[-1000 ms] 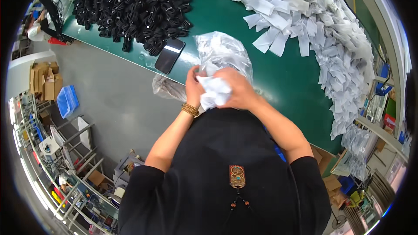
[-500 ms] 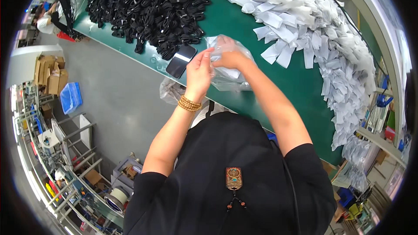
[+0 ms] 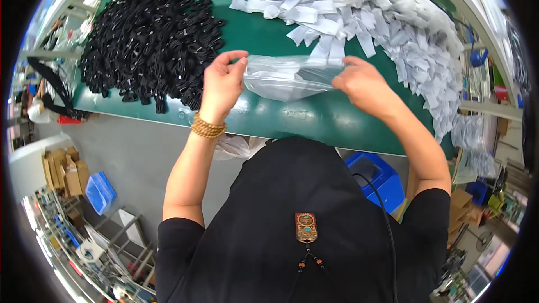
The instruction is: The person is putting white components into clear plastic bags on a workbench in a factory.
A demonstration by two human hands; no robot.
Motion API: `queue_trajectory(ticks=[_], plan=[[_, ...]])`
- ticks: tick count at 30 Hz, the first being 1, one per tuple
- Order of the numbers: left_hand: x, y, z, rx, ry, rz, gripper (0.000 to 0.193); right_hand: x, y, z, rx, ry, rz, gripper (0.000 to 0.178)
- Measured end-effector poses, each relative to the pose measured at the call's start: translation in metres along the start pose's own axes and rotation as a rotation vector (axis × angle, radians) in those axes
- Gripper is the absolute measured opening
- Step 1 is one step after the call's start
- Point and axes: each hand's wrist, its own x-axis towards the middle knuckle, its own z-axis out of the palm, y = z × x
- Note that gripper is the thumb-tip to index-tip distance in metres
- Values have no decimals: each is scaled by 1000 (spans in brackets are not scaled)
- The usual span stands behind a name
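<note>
A clear plastic bag (image 3: 286, 81) is stretched flat between my two hands, just above the green table (image 3: 314, 123). My left hand (image 3: 222, 83) pinches one end between thumb and fingertips. At the other end, the bag is gripped in the curled fingers of my right hand (image 3: 361, 85). Pale shapes show through the plastic; whether they lie inside or behind it I cannot tell. Beside my left hand is a large heap of black bundled cords (image 3: 151, 39). Beyond the bag and to the right spreads a long pile of small whitish packets (image 3: 359, 14).
A blue plastic bin (image 3: 382, 188) stands under the table edge at the right. Crumpled clear plastic (image 3: 238, 147) hangs below the front edge. On the floor to the left are cardboard boxes (image 3: 64, 171) and a blue bag-like container (image 3: 101, 192).
My hands, close together before, have moved apart and pulled the clear bag out wide. My right hand has left the bag's interior and holds its end. The dark phone no longer shows.
</note>
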Motion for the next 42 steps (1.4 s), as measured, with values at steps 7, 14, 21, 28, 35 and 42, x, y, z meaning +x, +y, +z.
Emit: queue_trajectory(ticks=[7,14,21,28,35,42], plan=[[-37,24,12,30,-141,-28,27,-51,-23,-21,-89,161,-87,4],[-59,1,25,116,-249,-137,30,-79,-26,-12,36,85,-62,7],[-92,0,20,197,-364,-344,31,-72,-18,-16,615,-36,-63,13],[20,40,12,888,-939,-198,59,48,106,153,510,386,971,52],[196,-122,153,1079,-29,216,77,109,113,220,411,570,1249,62],[203,-162,183,1219,237,512,60,70,134,220,284,781,825,55]])
